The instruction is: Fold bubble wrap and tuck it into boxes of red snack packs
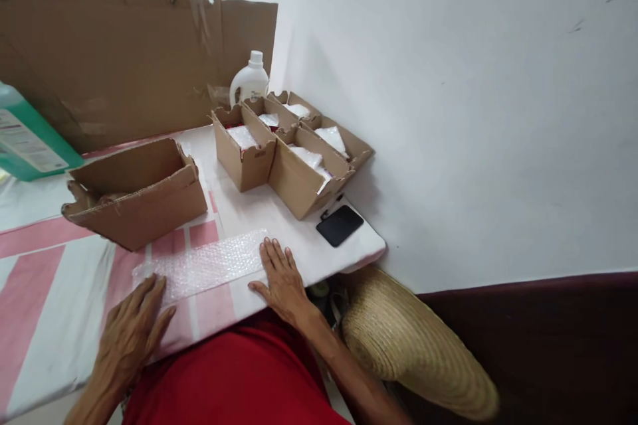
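Observation:
A strip of clear bubble wrap [214, 265] lies flat near the front edge of the table. On its left end rest the fingers of my left hand [132, 325], stretched out. My right hand [282, 279] lies flat at the strip's right end, its fingertips touching that edge and its thumb apart. Neither hand grips anything. Just behind the strip stands a cardboard box [149, 202] with an open top; something brownish shows inside, too shaded to name.
Several cardboard boxes [244, 169] holding bubble-wrapped things stand at the back right, by a white jug [252, 80]. A black phone-like slab [340, 226] lies near the right corner. A green liquid bottle [34, 139] leans left. A straw hat [409, 339] hangs below the table beside the wall.

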{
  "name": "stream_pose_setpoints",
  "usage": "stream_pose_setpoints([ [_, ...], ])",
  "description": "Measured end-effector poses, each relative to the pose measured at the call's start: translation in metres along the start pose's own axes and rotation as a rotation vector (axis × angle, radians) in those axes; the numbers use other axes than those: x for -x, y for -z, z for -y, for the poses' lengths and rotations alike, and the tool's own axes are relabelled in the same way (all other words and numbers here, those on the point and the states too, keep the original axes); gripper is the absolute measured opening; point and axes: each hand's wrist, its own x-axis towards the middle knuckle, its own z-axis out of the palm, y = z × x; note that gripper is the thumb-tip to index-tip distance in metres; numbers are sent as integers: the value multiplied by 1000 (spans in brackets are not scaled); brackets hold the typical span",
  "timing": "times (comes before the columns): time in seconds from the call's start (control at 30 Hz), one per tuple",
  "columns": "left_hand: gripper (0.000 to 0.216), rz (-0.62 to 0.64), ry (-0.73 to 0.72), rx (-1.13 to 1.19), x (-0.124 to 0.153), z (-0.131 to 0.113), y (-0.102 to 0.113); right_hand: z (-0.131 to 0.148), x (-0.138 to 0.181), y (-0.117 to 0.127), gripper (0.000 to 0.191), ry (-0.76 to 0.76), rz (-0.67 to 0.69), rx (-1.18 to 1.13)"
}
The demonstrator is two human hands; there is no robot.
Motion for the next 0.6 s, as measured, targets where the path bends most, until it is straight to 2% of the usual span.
stream_pose_setpoints([
  [0.13,50,-20,-87,29,-4,8,9,-13,-30,6,82,57,24,0],
  [0.43,57,-78,-189,-26,16,-40,14,-42,-139,26,71,308,87,-33],
  [0.53,45,-62,-251,-33,16,-37,13,-39,-152,34,66,352,47,-31],
  [0.6,41,-43,-293,-24,16,-29,11,-27,-144,37,74,392,-13,-28],
])
